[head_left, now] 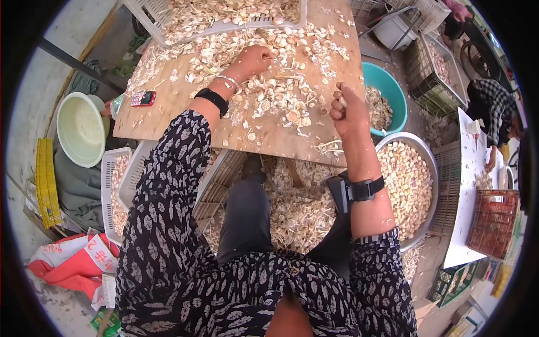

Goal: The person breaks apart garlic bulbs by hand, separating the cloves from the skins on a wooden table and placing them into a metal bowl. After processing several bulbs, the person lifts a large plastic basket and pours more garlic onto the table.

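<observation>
Over the pile of garlic cloves and dry skins (281,98) on the wooden board, my left hand (254,60) is closed, its fingertips turned down and hard to see. Whatever it grips is hidden. My right hand (352,111) is raised at the board's right edge, fingers curled in. A pale garlic clove (343,101) shows between its thumb and fingers. Loose cloves and peelings lie between the two hands on the wooden board (168,121).
A white crate (216,28) of garlic stands at the board's far side. To the right are a teal basin (397,92) with peelings and a metal bowl (431,168) full of cloves. A red phone (144,99) lies at left. Another person (494,109) works at far right.
</observation>
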A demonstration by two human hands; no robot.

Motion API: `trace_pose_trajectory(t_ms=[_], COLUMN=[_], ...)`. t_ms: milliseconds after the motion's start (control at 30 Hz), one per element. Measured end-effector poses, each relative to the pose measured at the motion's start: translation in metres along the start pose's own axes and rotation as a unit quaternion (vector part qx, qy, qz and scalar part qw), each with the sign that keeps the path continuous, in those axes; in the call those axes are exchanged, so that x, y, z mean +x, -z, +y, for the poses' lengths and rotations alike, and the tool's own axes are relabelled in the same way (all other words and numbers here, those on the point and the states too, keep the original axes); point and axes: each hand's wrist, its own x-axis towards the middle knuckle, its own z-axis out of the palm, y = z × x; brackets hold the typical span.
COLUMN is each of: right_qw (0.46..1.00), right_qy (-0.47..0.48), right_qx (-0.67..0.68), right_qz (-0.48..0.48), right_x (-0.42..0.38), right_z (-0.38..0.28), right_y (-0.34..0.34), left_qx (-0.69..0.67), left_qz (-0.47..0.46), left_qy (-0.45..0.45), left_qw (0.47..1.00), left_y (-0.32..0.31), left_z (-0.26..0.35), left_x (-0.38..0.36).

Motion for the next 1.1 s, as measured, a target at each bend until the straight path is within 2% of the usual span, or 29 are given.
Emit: trace_pose_trajectory(t_ms=[33,133,167,200,233,267,300,333,400,467,533,567,600,633,667,733,800,833,867,900,933,967,1100], right_qw=[1.000,1.000,1.000,1.000,1.000,1.000,1.000,1.000,1.000,1.000,1.000,1.000,1.000,1.000,1.000,1.000,0.995,0.994,0.993,0.990,0.986,0.985,0.980], right_qy=[-0.002,0.000,0.002,-0.002,-0.006,-0.005,-0.008,-0.010,-0.006,-0.010,-0.008,-0.008,-0.007,-0.007,-0.005,-0.010,-0.038,-0.042,-0.033,-0.024,-0.014,-0.007,-0.003], right_qx=[-0.004,-0.004,-0.004,-0.006,-0.008,-0.008,-0.009,-0.010,-0.004,0.004,0.007,0.002,-0.003,0.001,0.006,0.010,0.094,0.096,0.115,0.132,0.147,0.150,0.171], right_qz=[0.003,-0.001,0.000,0.003,0.008,0.010,0.007,0.003,0.001,0.002,0.004,0.003,0.000,-0.002,-0.007,-0.013,-0.006,0.002,-0.022,-0.049,-0.078,-0.084,-0.105], right_x=[0.000,0.000,0.001,-0.001,-0.002,-0.004,-0.004,-0.003,-0.002,-0.002,-0.002,-0.002,-0.001,0.001,0.002,0.000,-0.006,-0.008,-0.009,-0.008,-0.007,-0.005,-0.011], right_z=[-0.001,-0.002,-0.004,-0.004,-0.003,-0.002,-0.002,-0.003,-0.004,-0.006,-0.008,-0.009,-0.010,-0.011,-0.011,-0.011,-0.015,-0.014,-0.013,-0.012,-0.012,-0.010,-0.005], right_y=[0.001,0.002,0.002,0.000,-0.002,-0.002,-0.002,-0.003,-0.002,0.000,0.003,0.004,0.005,0.008,0.011,0.009,0.004,0.004,0.005,0.005,0.005,0.006,-0.003], left_qx=[-0.046,-0.075,-0.017,-0.018,0.090,0.193,0.110,0.109,0.212,0.222,0.175,0.115,0.119,-0.139,-0.387,-0.504,-0.578,-0.605,-0.638,-0.667,-0.688,-0.691,-0.793], left_qz=[-0.042,-0.042,-0.020,-0.021,0.049,0.117,0.053,0.055,-0.048,-0.050,-0.024,-0.028,-0.029,-0.036,-0.039,-0.055,-0.053,-0.066,-0.097,-0.114,-0.126,-0.123,0.085], left_qy=[0.055,0.058,0.020,0.018,-0.095,-0.205,-0.125,-0.128,-0.101,-0.100,-0.129,-0.094,-0.095,-0.027,0.044,0.015,-0.048,-0.083,-0.170,-0.337,-0.363,-0.359,-0.157], left_qw=[0.997,0.995,0.999,0.999,0.990,0.952,0.985,0.984,0.971,0.969,0.976,0.989,0.988,0.989,0.920,0.862,0.813,0.789,0.745,0.655,0.616,0.615,0.582], left_y=[0.002,0.001,-0.004,-0.007,-0.011,-0.016,-0.022,-0.032,-0.051,-0.057,-0.049,-0.043,-0.032,-0.021,-0.011,0.017,0.049,0.064,0.076,0.074,0.090,0.094,0.100], left_z=[0.004,0.016,0.021,0.028,0.034,0.043,0.065,0.070,0.076,0.073,0.075,0.075,0.082,0.089,0.098,0.137,0.195,0.223,0.251,0.269,0.290,0.303,0.344], left_x=[0.003,0.011,0.012,0.017,0.023,0.028,0.028,0.033,0.040,0.046,0.042,0.041,0.032,0.020,0.006,-0.039,-0.094,-0.124,-0.146,-0.152,-0.160,-0.176,-0.228])
